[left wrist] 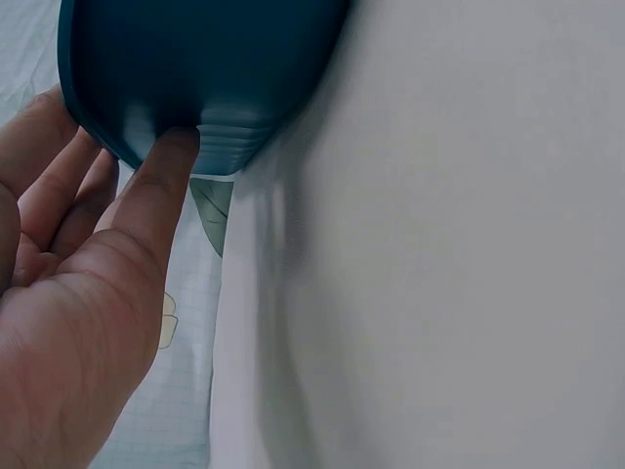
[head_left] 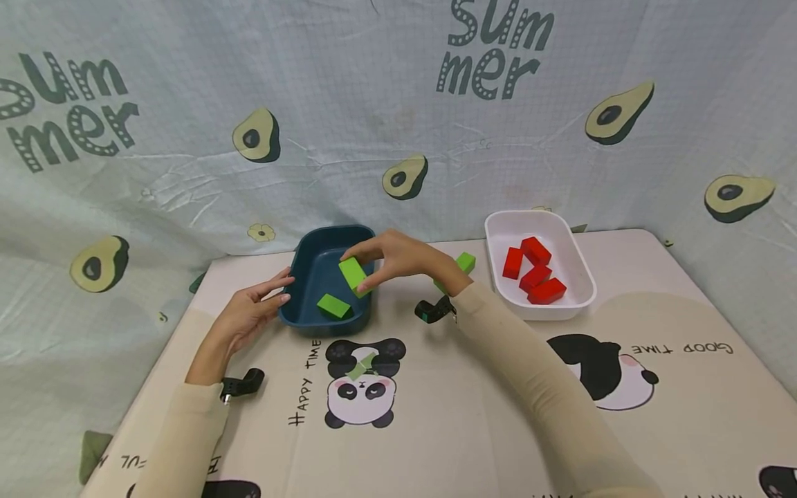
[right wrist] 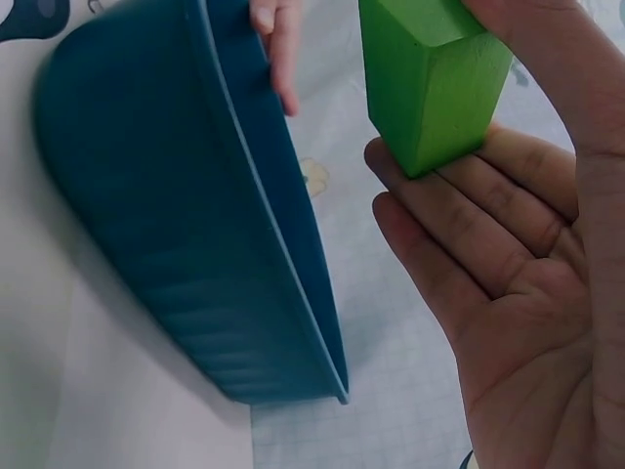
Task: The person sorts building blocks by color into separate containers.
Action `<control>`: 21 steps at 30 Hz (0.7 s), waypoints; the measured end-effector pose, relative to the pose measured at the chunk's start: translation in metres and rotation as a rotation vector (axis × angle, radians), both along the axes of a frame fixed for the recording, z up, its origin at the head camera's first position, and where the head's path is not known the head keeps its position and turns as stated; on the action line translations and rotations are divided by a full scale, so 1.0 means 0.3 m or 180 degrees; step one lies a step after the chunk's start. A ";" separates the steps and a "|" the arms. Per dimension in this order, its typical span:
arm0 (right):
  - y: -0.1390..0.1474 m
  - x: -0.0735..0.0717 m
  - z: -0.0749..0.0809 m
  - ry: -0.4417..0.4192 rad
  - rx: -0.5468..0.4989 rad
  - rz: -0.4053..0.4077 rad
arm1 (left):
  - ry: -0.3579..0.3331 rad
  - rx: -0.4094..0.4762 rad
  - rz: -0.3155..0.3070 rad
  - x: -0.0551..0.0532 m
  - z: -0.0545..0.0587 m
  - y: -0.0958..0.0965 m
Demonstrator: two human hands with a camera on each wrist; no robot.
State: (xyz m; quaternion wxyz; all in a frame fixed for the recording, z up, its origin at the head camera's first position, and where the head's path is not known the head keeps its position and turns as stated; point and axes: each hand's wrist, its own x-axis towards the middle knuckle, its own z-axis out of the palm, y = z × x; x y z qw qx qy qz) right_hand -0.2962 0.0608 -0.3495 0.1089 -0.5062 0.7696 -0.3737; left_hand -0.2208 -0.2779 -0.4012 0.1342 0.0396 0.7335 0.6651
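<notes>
My right hand [head_left: 401, 254] pinches a green block [head_left: 353, 274] between thumb and fingertips, above the right side of a dark blue bin [head_left: 299, 323]. In the right wrist view the held block [right wrist: 439, 88] is tilted beside the bin's rim [right wrist: 259, 186]. Another green block [head_left: 334, 306] lies inside the bin near its front. My left hand [head_left: 245, 315] holds the bin's left rim, its thumb [left wrist: 161, 186] against the outer wall and the other fingers across the rim. A further green block [head_left: 465, 262] on the table is partly hidden behind my right wrist.
A white bin [head_left: 582, 294] with several red blocks [head_left: 535, 277] stands at the right of the table. The table [head_left: 448, 415] wears a cover printed with pandas and lettering. A curtain with avocado prints [head_left: 349, 83] hangs right behind the bins.
</notes>
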 end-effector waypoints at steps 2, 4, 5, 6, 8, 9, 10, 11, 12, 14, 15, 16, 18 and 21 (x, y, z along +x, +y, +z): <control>-0.005 -0.003 0.005 -0.0023 0.0008 -0.0019 | 0.0004 -0.0009 -0.0015 -0.001 0.002 0.000; -0.010 -0.005 0.011 -0.0022 0.0032 -0.0035 | 0.0003 -0.0004 -0.0017 -0.001 0.002 0.000; -0.014 -0.006 0.014 -0.0023 0.0037 -0.0034 | -0.0001 0.0007 -0.0014 0.000 0.002 0.000; -0.018 -0.007 0.016 -0.0031 0.0045 -0.0027 | -0.0010 0.0018 -0.0007 0.000 0.003 0.000; -0.025 -0.010 0.019 -0.0033 0.0067 -0.0005 | -0.0027 0.0057 0.0006 0.001 0.002 0.001; -0.028 -0.013 0.019 -0.0029 0.0078 -0.0001 | -0.0033 0.0071 0.0017 0.001 0.001 0.001; -0.031 -0.014 0.020 -0.0039 0.0081 0.0014 | -0.0032 0.0088 0.0019 0.001 0.001 0.002; -0.033 -0.016 0.019 -0.0050 0.0075 0.0028 | -0.0033 0.0096 0.0021 0.001 0.001 0.002; -0.035 -0.018 0.018 -0.0059 0.0069 0.0042 | -0.0032 0.0092 0.0021 0.001 0.002 0.003; -0.037 -0.021 0.016 -0.0074 0.0056 0.0067 | -0.0022 0.0065 0.0021 0.001 0.003 0.004; -0.038 -0.022 0.014 -0.0077 0.0050 0.0087 | -0.0019 0.0057 0.0022 0.001 0.004 0.004; -0.039 -0.023 0.012 -0.0079 0.0044 0.0106 | -0.0021 0.0055 0.0020 0.001 0.005 0.004; -0.041 -0.026 0.008 -0.0089 0.0038 0.0133 | -0.0022 0.0042 0.0019 0.002 0.006 0.005; -0.042 -0.029 0.005 -0.0115 0.0038 0.0160 | -0.0025 0.0061 0.0019 0.003 0.009 0.005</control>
